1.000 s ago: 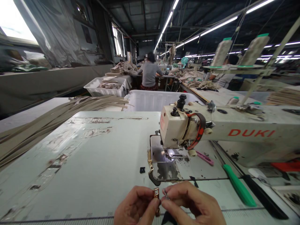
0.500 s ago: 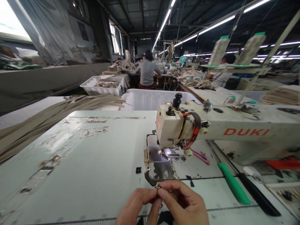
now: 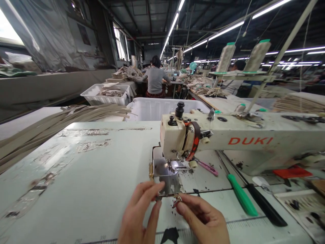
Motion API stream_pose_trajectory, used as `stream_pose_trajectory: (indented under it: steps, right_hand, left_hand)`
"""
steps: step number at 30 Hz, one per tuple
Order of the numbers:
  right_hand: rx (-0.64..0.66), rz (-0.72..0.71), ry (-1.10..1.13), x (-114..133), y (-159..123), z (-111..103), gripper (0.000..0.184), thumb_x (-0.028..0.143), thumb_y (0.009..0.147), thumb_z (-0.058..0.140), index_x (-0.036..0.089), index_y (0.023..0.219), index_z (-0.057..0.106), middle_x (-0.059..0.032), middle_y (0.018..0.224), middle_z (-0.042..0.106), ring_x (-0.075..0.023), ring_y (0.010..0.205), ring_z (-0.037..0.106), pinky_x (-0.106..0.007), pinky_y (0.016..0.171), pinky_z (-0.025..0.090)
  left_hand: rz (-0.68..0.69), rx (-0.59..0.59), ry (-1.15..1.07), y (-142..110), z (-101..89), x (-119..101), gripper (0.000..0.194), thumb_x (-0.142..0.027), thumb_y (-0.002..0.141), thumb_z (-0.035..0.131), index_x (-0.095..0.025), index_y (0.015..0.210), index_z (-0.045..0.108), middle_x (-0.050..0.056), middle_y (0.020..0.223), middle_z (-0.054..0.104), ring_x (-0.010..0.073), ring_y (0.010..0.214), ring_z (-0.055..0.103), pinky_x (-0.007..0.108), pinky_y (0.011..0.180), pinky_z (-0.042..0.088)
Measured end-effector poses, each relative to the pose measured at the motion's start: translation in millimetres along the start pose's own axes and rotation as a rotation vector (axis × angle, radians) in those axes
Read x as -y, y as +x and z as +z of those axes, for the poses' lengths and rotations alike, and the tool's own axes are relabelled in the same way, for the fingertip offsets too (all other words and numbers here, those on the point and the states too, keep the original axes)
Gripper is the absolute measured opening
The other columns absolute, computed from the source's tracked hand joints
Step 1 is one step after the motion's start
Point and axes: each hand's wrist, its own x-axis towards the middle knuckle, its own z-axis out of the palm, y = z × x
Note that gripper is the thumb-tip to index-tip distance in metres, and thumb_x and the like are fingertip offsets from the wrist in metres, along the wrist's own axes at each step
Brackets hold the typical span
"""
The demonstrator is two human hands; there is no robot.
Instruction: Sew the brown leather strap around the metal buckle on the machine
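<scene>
Metal fitting (image 3: 177, 200), small, gold & silver tones, sits at the fingertips of the R hand (image 3: 204, 218), pinched betw. thumb & forefinger, over the near edge of the steel plate (image 3: 170, 184); too small to tell its exact shape. L hand (image 3: 138, 210) is just L of that grip, thumb & fingers parted, tips pointing toward it w/ a gap betw. the two hands; sth. dark shows at the L fingertips, but can't tell if it's held or lies behind. Directly beyond the grip: machine (image 3: 173, 135), cream, "DUKI" in red on the arm, lamp lit at the needle area. Beyond & slightly R of the grip, pink snips (image 3: 207, 167) lie on the machine bed. Farther R: green handle (image 3: 242, 195), then black handle (image 3: 266, 205) alongside, shafts running away under the arm; red item (image 3: 291, 172) past those. Nearer than the grip, a black scrap (image 3: 170, 235) lies across the ruler (image 3: 251, 222) marked along the table's front. Pale table (image 3: 101, 179) spreads L of both hands, w/ torn clear tape (image 3: 42, 186) stuck on it; beige strips (image 3: 58, 127) are heaped at far L. Well beyond the grip, a white tub (image 3: 152, 107) is behind the table, & past it a co-worker (image 3: 155, 79) in a grey top sits facing away. Two thread cones (image 3: 225, 57) stand up far R.
</scene>
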Motion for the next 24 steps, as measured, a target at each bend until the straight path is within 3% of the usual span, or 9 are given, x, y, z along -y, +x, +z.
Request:
stream_pose_trajectory:
  steps: [3, 6, 10, 13, 15, 17, 20, 24]
  right_hand:
    - [0.028, 0.012, -0.032, 4.3, 4.0, -11.5, 0.034, 0.043, 0.063, 0.082, 0.019, 0.085, 0.075, -0.0076, 0.086, 0.074, -0.0197, 0.077, 0.071, -0.021, 0.072, 0.059]
    - [0.008, 0.025, -0.043, 7.5, 6.2, -19.8, 0.034, 0.043, 0.063, 0.082, 0.019, 0.086, 0.074, -0.0071, 0.086, 0.074, -0.0199, 0.079, 0.070, -0.022, 0.072, 0.060]
    - [-0.008, 0.015, -0.010, 7.8, 7.6, -21.9, 0.033, 0.040, 0.061, 0.084, 0.019, 0.085, 0.074, -0.0061, 0.085, 0.074, -0.0184, 0.077, 0.070, -0.020, 0.070, 0.059]
    - [0.025, -0.012, -0.042, 2.2, 6.9, -17.0, 0.029, 0.042, 0.068, 0.079, 0.020, 0.087, 0.074, -0.0047, 0.086, 0.074, -0.0157, 0.076, 0.069, -0.016, 0.067, 0.057]
    - [0.005, -0.152, -0.142, -2.6, 6.1, -12.8, 0.020, 0.039, 0.074, 0.074, 0.025, 0.088, 0.074, -0.0005, 0.088, 0.074, -0.0125, 0.078, 0.069, -0.014, 0.071, 0.056]
    - [-0.028, -0.438, -0.303, -5.9, 6.3, -10.8, 0.012, 0.029, 0.080, 0.069, 0.030, 0.092, 0.072, 0.0045, 0.092, 0.073, -0.0098, 0.085, 0.068, -0.013, 0.080, 0.053]
    - [0.015, -0.840, -0.522, -4.8, 9.7, -14.9, 0.024, 0.012, 0.083, 0.064, 0.030, 0.100, 0.067, 0.0062, 0.099, 0.071, -0.0087, 0.093, 0.066, -0.017, 0.088, 0.052]
    - [0.154, -1.008, -0.674, 5.9, 18.0, -26.3, 0.028, 0.008, 0.082, 0.064, 0.024, 0.105, 0.063, 0.0033, 0.099, 0.071, -0.0091, 0.091, 0.067, -0.016, 0.085, 0.055]
  left_hand:
    - [-0.003, 0.266, 0.217, 34.0, -20.8, 17.2, 0.042, -0.014, 0.090, 0.041, -0.026, 0.128, 0.053, 0.008, 0.134, 0.048, 0.0253, 0.120, 0.044, 0.045, 0.101, 0.039]
    - [0.010, 0.485, 0.193, 57.4, -31.2, 30.2, 0.034, -0.013, 0.088, 0.042, -0.022, 0.110, 0.066, 0.009, 0.121, 0.059, 0.0254, 0.111, 0.050, 0.043, 0.097, 0.041]
    - [-0.029, 0.497, 0.130, 66.5, -32.7, 27.3, 0.018, -0.019, 0.084, 0.050, -0.019, 0.077, 0.067, 0.006, 0.085, 0.062, 0.0214, 0.082, 0.056, 0.033, 0.076, 0.046]
    - [-0.106, 0.420, 0.054, 58.7, -22.3, 15.3, 0.013, -0.021, 0.081, 0.052, -0.018, 0.072, 0.061, 0.004, 0.080, 0.059, 0.0193, 0.074, 0.056, 0.031, 0.069, 0.044]
    - [-0.190, 0.360, -0.040, 48.2, -9.4, 6.6, 0.011, -0.023, 0.082, 0.051, -0.017, 0.079, 0.059, 0.003, 0.076, 0.059, 0.0171, 0.067, 0.056, 0.028, 0.063, 0.045]
    - [-0.342, 0.328, -0.268, 36.5, 4.6, -1.6, 0.016, -0.029, 0.080, 0.055, -0.015, 0.085, 0.059, 0.002, 0.067, 0.059, 0.0152, 0.059, 0.057, 0.025, 0.054, 0.046]
    - [-0.559, 0.299, -0.691, 23.3, 18.6, -12.7, 0.028, -0.036, 0.070, 0.072, -0.011, 0.081, 0.064, 0.002, 0.056, 0.060, 0.0129, 0.049, 0.055, 0.021, 0.047, 0.044]
    - [-0.700, 0.239, -0.893, 19.5, 19.7, -25.7, 0.032, -0.035, 0.065, 0.082, -0.009, 0.076, 0.066, 0.003, 0.055, 0.062, 0.0115, 0.050, 0.056, 0.020, 0.048, 0.046]
